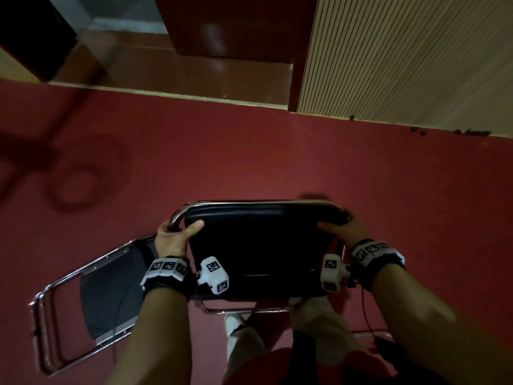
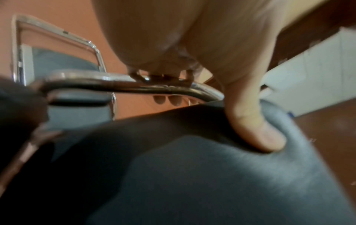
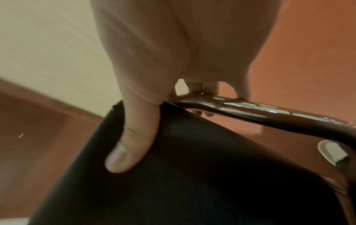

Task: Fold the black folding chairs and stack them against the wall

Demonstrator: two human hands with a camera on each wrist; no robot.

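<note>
Both hands clamp a black padded folding chair with chrome tube frame [image 1: 258, 245] above the red carpet: left hand [image 1: 172, 237] and right hand [image 1: 347, 229] at its top corners. No readable writing.

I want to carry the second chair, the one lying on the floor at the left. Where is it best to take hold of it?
Probably by the chrome tube at the near end of the lying chair, coming from above. That bar shows bare, clear of the dark pad, so fingers can curl round it. Both the left hand and the right hand now grip the held chair.
</note>
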